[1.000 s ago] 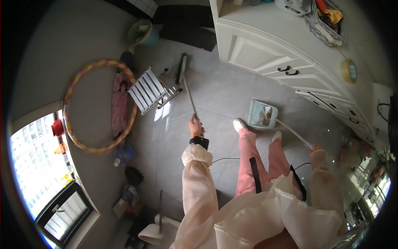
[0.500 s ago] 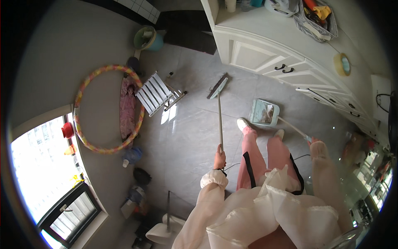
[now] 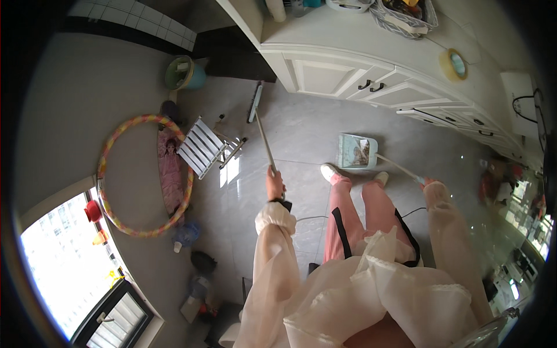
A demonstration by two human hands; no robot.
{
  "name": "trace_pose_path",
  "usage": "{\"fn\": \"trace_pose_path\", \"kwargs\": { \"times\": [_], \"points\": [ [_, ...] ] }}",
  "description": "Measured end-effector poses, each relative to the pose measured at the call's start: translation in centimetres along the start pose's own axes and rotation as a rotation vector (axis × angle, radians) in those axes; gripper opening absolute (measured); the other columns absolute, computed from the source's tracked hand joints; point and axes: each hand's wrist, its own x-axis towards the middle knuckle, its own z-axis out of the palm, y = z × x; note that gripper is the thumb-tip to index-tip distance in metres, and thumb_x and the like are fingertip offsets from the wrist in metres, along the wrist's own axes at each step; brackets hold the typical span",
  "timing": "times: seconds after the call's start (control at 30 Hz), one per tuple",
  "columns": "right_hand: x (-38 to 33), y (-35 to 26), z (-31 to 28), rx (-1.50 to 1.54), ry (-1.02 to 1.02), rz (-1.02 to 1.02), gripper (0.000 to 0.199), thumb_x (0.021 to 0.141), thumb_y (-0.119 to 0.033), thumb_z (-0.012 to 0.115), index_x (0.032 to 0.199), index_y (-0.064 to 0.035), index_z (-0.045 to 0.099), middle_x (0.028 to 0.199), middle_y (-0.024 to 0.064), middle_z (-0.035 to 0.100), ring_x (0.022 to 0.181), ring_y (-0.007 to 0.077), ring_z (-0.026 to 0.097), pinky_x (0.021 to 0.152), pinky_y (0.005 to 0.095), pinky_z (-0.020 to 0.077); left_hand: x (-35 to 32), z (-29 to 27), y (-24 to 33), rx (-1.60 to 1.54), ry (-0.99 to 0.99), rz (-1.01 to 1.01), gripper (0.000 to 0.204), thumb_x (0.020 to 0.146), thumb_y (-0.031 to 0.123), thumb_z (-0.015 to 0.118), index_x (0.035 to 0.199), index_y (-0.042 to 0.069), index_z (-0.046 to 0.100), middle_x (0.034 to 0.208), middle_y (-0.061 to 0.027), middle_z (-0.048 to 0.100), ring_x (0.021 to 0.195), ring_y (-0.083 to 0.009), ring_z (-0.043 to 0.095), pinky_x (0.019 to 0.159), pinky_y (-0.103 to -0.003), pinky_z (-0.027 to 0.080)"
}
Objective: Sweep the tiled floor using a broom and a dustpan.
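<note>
My left hand (image 3: pixel 275 185) is closed round the grey handle of a broom (image 3: pixel 265 139). The broom's pale blue head (image 3: pixel 255 103) rests at floor level, ahead and to the left, between a slatted folding stool and the white cabinets. On the right, my right hand (image 3: pixel 428 183) grips the end of a dustpan's long handle (image 3: pixel 400 165); its fingers show only in part. The light blue dustpan (image 3: pixel 349 152) lies on the floor just in front of my white shoes, with brownish debris (image 3: pixel 362 153) in it.
The slatted folding stool (image 3: pixel 200 148) stands left, beside a large hula hoop (image 3: pixel 104 194) against the wall. A bucket (image 3: pixel 196 75) is at the far left. White cabinets (image 3: pixel 319 72) line the far right, with a tape roll (image 3: pixel 452 64) on top. A blue jug (image 3: pixel 187 235) sits near the window.
My left hand and the broom have swung left and farther out, and the broom head has turned nearly edge-on beyond the stool. The dustpan stays in front of my feet as the view shifts slightly.
</note>
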Motion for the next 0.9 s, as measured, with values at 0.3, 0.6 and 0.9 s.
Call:
{"fn": "trace_pose_path", "kwargs": {
  "times": [0.3, 0.6, 0.9],
  "points": [
    [-2.0, -1.1, -2.8, -0.147, -0.064, -0.054, 0.034, 0.076, -0.036, 0.049, 0.099, -0.0107, 0.05, 0.092, 0.0093, 0.056, 0.087, 0.0277, 0.054, 0.074, 0.0408, 0.0437, -0.5, 4.8, -3.0, 0.193, -0.04, -0.044, 0.047, 0.076, 0.01, 0.04, 0.122, 0.01, 0.033, 0.047, -0.0033, 0.04, 0.032, -0.0143, 0.04, 0.027, -0.028, 0.034],
    [-0.8, -2.2, -2.2, -0.114, -0.075, -0.04, 0.034, 0.076, -0.037, 0.048, 0.098, -0.0108, 0.05, 0.094, 0.0082, 0.057, 0.089, 0.029, 0.054, 0.075, 0.0425, 0.043, -9.9, 2.0, -13.3, 0.577, -0.122, 0.05, 0.047, 0.078, 0.014, 0.041, 0.123, 0.014, 0.031, 0.052, -0.0154, 0.052, 0.038, -0.0233, 0.049, 0.034, -0.035, 0.04],
    [-0.3, -0.8, -1.8, -0.133, -0.1, -0.046, 0.037, 0.077, -0.037, 0.048, 0.1, -0.009, 0.049, 0.091, 0.0116, 0.057, 0.085, 0.0299, 0.055, 0.072, 0.0418, 0.0453, -10.8, -0.1, -8.4, 0.317, -0.085, -0.094, 0.043, 0.079, 0.017, 0.042, 0.122, 0.014, 0.036, 0.048, -0.0049, 0.045, 0.035, -0.0139, 0.042, 0.032, -0.029, 0.036]
  ]
}}
